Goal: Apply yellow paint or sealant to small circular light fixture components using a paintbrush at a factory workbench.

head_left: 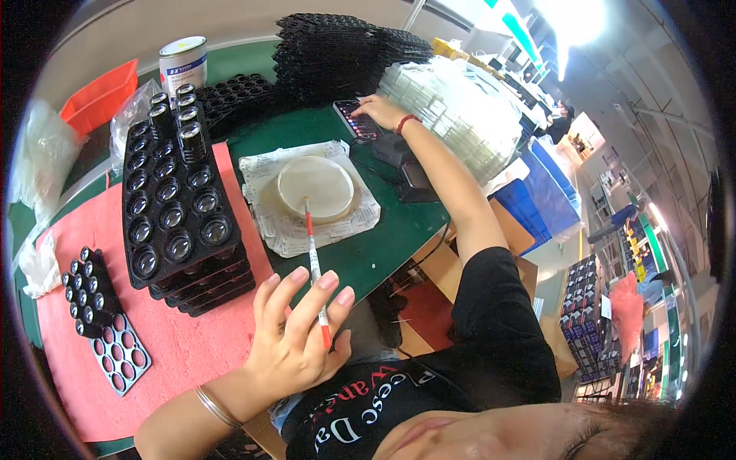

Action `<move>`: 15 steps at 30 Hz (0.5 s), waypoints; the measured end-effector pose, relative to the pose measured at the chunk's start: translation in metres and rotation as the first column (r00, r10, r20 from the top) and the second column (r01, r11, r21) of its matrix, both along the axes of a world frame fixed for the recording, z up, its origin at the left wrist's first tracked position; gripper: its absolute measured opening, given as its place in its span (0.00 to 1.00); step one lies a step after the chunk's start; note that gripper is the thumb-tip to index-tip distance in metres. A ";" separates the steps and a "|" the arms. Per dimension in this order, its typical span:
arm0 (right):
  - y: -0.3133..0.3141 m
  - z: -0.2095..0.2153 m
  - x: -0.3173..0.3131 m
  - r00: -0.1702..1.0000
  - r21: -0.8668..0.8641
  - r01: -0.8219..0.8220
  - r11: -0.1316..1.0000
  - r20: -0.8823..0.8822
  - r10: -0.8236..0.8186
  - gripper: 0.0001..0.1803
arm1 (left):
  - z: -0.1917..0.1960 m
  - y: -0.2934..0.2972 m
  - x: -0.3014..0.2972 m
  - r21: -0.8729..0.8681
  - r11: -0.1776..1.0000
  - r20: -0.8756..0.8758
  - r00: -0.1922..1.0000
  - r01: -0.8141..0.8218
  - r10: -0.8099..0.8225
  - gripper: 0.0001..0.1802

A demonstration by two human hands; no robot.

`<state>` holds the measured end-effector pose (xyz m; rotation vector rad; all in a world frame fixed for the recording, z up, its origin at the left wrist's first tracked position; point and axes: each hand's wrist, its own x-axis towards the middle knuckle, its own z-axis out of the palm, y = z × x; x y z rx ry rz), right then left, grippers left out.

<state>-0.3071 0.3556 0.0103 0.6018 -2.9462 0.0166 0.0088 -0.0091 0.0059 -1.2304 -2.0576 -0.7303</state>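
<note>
through the head camera i see a thin brush [311,244], white with red sections, its tip in the pale round dish [316,181]. the left hand [300,326], fingers loosely spread, pinches its handle. beyond the dish, the right hand [382,113] touches a phone [355,127]. left of the dish, stacked black trays [185,190] stand close; the right forearm [443,170] partly blocks clear trays [452,100].
</note>
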 end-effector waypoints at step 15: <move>-0.004 0.003 0.001 0.994 -0.445 0.107 0.889 0.067 -0.085 0.20 | -0.004 0.004 0.001 0.106 0.994 0.062 0.998 -0.013 0.007 0.30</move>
